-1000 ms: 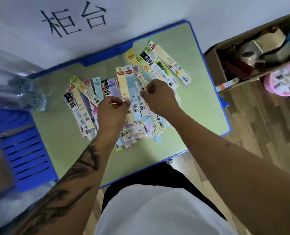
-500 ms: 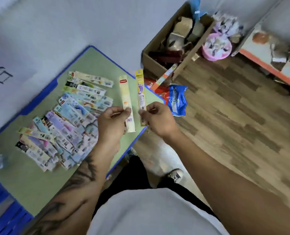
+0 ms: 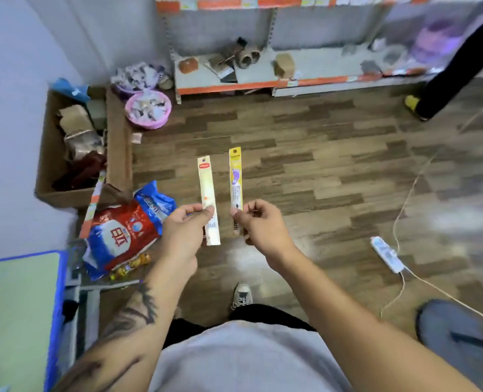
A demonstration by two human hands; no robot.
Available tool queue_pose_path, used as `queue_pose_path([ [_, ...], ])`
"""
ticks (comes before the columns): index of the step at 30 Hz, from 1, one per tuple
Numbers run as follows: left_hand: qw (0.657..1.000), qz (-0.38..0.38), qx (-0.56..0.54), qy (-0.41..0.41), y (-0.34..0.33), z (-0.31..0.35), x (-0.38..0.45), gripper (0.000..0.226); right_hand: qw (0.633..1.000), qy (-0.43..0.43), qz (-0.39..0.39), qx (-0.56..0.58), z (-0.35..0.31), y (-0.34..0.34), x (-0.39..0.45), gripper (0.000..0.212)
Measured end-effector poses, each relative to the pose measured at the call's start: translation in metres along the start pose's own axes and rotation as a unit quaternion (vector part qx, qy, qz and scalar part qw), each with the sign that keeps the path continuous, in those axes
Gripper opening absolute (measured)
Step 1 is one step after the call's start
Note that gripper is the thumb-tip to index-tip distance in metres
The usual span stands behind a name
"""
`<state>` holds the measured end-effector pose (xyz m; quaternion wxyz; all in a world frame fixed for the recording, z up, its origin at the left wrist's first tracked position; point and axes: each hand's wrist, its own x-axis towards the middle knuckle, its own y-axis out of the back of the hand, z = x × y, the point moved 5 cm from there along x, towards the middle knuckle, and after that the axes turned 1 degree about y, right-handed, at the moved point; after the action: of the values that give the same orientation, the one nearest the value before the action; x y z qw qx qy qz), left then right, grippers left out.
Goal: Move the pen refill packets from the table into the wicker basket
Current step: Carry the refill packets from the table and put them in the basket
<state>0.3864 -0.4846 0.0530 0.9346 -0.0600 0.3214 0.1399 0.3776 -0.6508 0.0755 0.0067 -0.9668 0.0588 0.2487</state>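
I hold one pen refill packet in each hand. The cream packet (image 3: 208, 193) with the red label at its top is in my left hand (image 3: 184, 230), pinched near its lower end between thumb and forefinger, so most of its length stands up and away from me while a short tail hangs below my fingers. The yellow packet (image 3: 235, 179) is in my right hand (image 3: 258, 222), pinched the same way, low on the strip. Both long axes run almost parallel, pointing forward from my body, with a narrow gap of floor between them; the two strips do not touch. Both hang over the wooden floor (image 3: 319, 171), clear of the green table (image 3: 17, 306), whose blue-edged corner sits low at my left.

The wicker basket is not in view, so I cannot say which hand is nearer to it. I judge the carry is under way and the drop not yet done. Since I grip each strip at its lower end, the free upper ends would lead into the basket.

Beyond my left hand lie a red and blue bag (image 3: 127, 230) and a cardboard box (image 3: 76, 148); a white power strip (image 3: 387, 254) lies on the floor to my right
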Motion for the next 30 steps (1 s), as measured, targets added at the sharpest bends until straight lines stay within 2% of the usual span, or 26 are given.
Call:
queue_pose_path([
  [6,0.994,-0.077,0.07,0.014,-0.092,-0.005,-0.004,0.014,0.995,-0.013,0.079,0.059,0.006,0.088,0.001,0.023],
  [12,0.989,-0.102,0.105,0.033,-0.128,0.002,0.02,0.012,0.986,-0.034,0.131,0.094,0.01,0.115,0.03,0.014],
  [22,0.987,-0.103,0.097,0.07,-0.149,0.063,0.134,0.01,0.987,-0.072,0.133,0.054,-0.044,0.079,0.151,0.019],
  [30,0.991,-0.083,0.058,0.086,-0.154,0.157,0.252,0.011,0.989,-0.119,0.085,0.022,-0.116,0.016,0.268,0.023],
])
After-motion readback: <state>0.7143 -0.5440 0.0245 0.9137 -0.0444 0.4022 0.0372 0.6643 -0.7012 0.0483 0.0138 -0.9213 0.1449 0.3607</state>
